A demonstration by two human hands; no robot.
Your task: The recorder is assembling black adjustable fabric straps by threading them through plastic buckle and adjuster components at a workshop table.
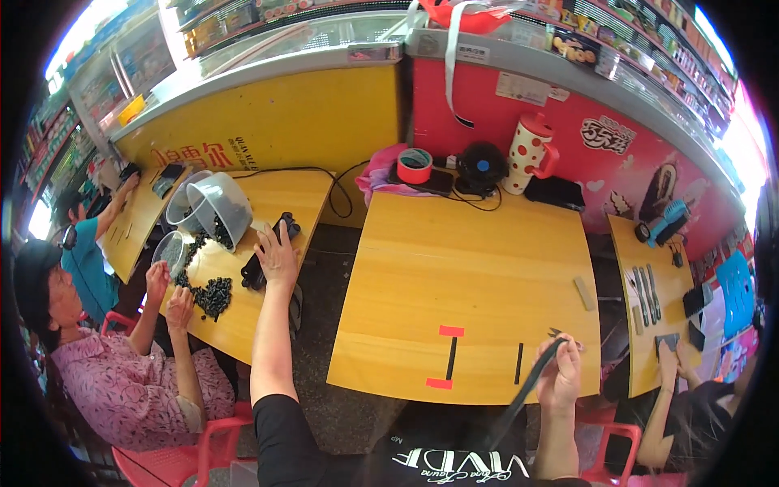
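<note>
Our right hand (pixel 560 375) pinches a dark strap (pixel 523 394) in a closed grip at the near edge of the yellow counter (pixel 462 268). Our left hand (pixel 277 256) lies flat, fingers spread, touching a black device (pixel 268 252) on the neighbouring counter (pixel 268 203).

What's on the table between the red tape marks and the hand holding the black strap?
In the head view, one short black strip lies on the wooden table between the red tape marks and the right hand gripping the black strap.

The right hand (pixel 560 375) pinches a black strap (pixel 526 390) over the table (pixel 462 268); the left hand (pixel 276 253) rests on a black device (pixel 258 268) on the neighbouring table (pixel 260 308).
</note>
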